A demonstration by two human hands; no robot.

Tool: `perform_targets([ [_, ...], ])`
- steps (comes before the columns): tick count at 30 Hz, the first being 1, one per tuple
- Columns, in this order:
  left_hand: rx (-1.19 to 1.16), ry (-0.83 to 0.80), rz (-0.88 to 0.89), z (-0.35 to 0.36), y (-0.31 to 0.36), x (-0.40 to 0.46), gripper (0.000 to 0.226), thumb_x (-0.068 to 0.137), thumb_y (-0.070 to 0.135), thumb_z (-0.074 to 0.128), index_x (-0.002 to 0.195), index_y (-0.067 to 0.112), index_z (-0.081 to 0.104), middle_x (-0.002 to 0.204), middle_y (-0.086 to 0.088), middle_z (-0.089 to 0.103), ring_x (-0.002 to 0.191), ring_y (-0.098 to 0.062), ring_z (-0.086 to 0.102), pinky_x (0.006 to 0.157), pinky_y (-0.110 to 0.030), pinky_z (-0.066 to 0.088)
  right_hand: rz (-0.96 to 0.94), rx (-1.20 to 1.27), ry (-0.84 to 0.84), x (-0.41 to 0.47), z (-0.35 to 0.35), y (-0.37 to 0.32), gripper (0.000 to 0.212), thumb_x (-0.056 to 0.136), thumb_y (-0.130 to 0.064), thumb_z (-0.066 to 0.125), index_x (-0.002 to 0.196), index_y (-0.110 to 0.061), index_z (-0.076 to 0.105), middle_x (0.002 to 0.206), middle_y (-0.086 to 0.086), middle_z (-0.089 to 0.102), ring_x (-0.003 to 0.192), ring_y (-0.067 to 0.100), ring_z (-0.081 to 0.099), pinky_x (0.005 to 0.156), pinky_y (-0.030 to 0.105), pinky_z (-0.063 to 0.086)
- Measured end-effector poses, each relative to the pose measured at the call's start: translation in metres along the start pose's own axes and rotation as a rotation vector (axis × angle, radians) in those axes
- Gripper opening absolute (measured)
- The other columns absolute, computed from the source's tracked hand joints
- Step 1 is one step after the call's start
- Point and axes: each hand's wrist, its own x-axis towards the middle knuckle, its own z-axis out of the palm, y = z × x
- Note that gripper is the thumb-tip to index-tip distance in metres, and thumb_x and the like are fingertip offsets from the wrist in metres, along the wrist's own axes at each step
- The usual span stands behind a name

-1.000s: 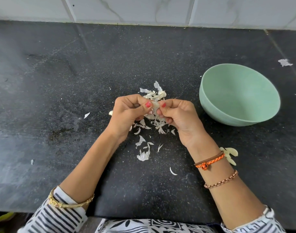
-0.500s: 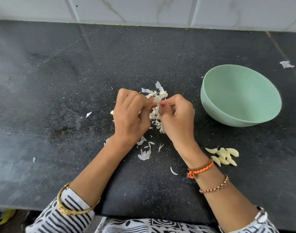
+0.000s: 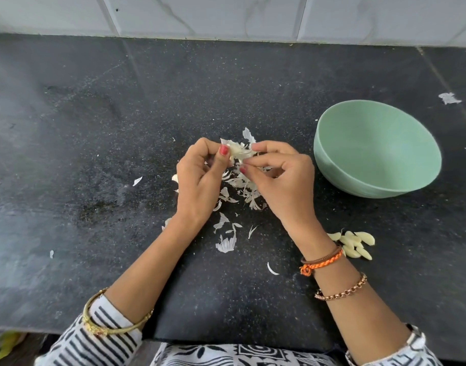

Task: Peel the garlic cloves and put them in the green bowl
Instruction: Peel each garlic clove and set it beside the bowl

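Above the middle of the black counter, my left hand (image 3: 200, 178) and my right hand (image 3: 282, 178) both pinch one pale garlic clove (image 3: 238, 152) with papery skin hanging off it. The left thumb and fingers hold its left end; the right thumb and forefinger pinch the skin at its right side. The green bowl (image 3: 377, 149) stands to the right, tilted towards me, and nothing shows inside it. Several peeled cloves (image 3: 354, 244) lie in a small heap on the counter beside my right wrist.
White skin scraps (image 3: 237, 191) litter the counter (image 3: 94, 154) under and below my hands. Single flakes lie at the left (image 3: 137, 180) and far right (image 3: 449, 98). A white tiled wall (image 3: 226, 14) bounds the back. The counter's front edge runs near my sleeves.
My hands have turned and drawn slightly apart, so the clove and its loosened skin now show between the fingertips. The heap of peeled cloves came out from behind my right wrist.
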Motion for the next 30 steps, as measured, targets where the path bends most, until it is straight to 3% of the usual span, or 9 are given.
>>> perform_targets([
  [2, 0.007, -0.012, -0.013, 0.000, -0.001, 0.000, 0.020, 0.089, 0.019, 0.051, 0.069, 0.023, 0.053, 0.065, 0.005, 0.054, 0.065, -0.016, 0.046, 0.062, -0.027, 0.040, 0.068, 0.121, 0.008, 0.001, -0.001, -0.001, 0.022, 0.066, -0.006, 0.080, 0.070, -0.024, 0.069, 0.083, -0.014, 0.065, 0.074, 0.004, 0.062, 0.064, 0.026, 0.050],
  [4, 0.027, -0.020, -0.022, -0.001, -0.002, 0.001, 0.022, 0.089, 0.020, 0.051, 0.067, 0.023, 0.052, 0.064, 0.002, 0.053, 0.066, -0.016, 0.045, 0.063, -0.031, 0.039, 0.102, 0.217, 0.005, 0.002, -0.004, -0.002, 0.030, 0.065, -0.008, 0.082, 0.069, -0.030, 0.062, 0.078, -0.013, 0.066, 0.071, 0.010, 0.063, 0.064, 0.032, 0.052],
  [8, 0.059, -0.033, -0.016, -0.003, -0.005, 0.002, 0.023, 0.089, 0.027, 0.051, 0.067, 0.023, 0.051, 0.065, -0.002, 0.054, 0.066, -0.017, 0.045, 0.063, -0.032, 0.037, 0.093, 0.214, -0.051, 0.003, -0.005, -0.004, 0.019, 0.071, -0.011, 0.078, 0.071, -0.028, 0.068, 0.081, -0.011, 0.067, 0.076, 0.009, 0.064, 0.067, 0.033, 0.054],
  [12, 0.056, -0.020, 0.002, -0.003, -0.006, 0.003, 0.023, 0.090, 0.027, 0.049, 0.067, 0.026, 0.052, 0.061, 0.012, 0.055, 0.062, -0.009, 0.045, 0.062, -0.025, 0.038, 0.094, 0.215, -0.073, 0.003, -0.003, -0.004, 0.020, 0.083, 0.000, 0.064, 0.087, -0.018, 0.070, 0.079, -0.006, 0.069, 0.074, 0.008, 0.066, 0.068, 0.023, 0.053],
  [16, 0.089, -0.036, 0.000, -0.004, -0.008, 0.003, 0.024, 0.089, 0.040, 0.044, 0.071, 0.029, 0.056, 0.063, 0.012, 0.057, 0.068, -0.019, 0.050, 0.070, -0.045, 0.043, 0.103, 0.224, -0.085, 0.003, -0.004, -0.004, 0.017, 0.083, -0.002, 0.064, 0.090, -0.015, 0.072, 0.081, -0.002, 0.071, 0.076, 0.010, 0.067, 0.071, 0.024, 0.053],
  [19, 0.156, -0.046, 0.027, -0.004, -0.008, 0.003, 0.019, 0.087, 0.041, 0.046, 0.075, 0.032, 0.057, 0.067, 0.022, 0.061, 0.072, -0.024, 0.056, 0.071, -0.048, 0.048, 0.076, 0.226, -0.105, 0.003, -0.003, -0.005, 0.013, 0.080, -0.007, 0.070, 0.089, -0.016, 0.072, 0.080, -0.001, 0.071, 0.073, 0.012, 0.067, 0.072, 0.030, 0.056],
  [24, 0.163, -0.023, 0.071, -0.004, -0.004, 0.004, 0.014, 0.085, 0.039, 0.050, 0.075, 0.033, 0.058, 0.065, 0.017, 0.059, 0.072, -0.023, 0.057, 0.060, -0.035, 0.047, 0.062, 0.244, -0.103, 0.002, -0.005, -0.007, 0.011, 0.080, -0.011, 0.071, 0.086, -0.020, 0.071, 0.080, -0.002, 0.072, 0.073, 0.015, 0.068, 0.071, 0.036, 0.056],
  [28, 0.128, -0.022, 0.082, -0.003, -0.009, 0.003, 0.031, 0.085, 0.035, 0.054, 0.069, 0.011, 0.063, 0.063, 0.006, 0.061, 0.067, -0.032, 0.054, 0.059, -0.043, 0.046, 0.085, 0.303, -0.124, 0.003, -0.007, -0.008, 0.011, 0.077, -0.012, 0.074, 0.088, -0.012, 0.072, 0.080, 0.000, 0.072, 0.071, 0.012, 0.068, 0.070, 0.031, 0.056],
  [30, 0.133, -0.017, 0.089, -0.003, -0.010, 0.002, 0.040, 0.084, 0.034, 0.054, 0.066, 0.000, 0.061, 0.061, -0.009, 0.059, 0.065, -0.030, 0.051, 0.060, -0.034, 0.045, 0.074, 0.282, -0.124, 0.003, -0.007, -0.008, 0.012, 0.077, -0.009, 0.073, 0.088, -0.013, 0.072, 0.077, -0.003, 0.071, 0.068, 0.008, 0.066, 0.066, 0.025, 0.055],
])
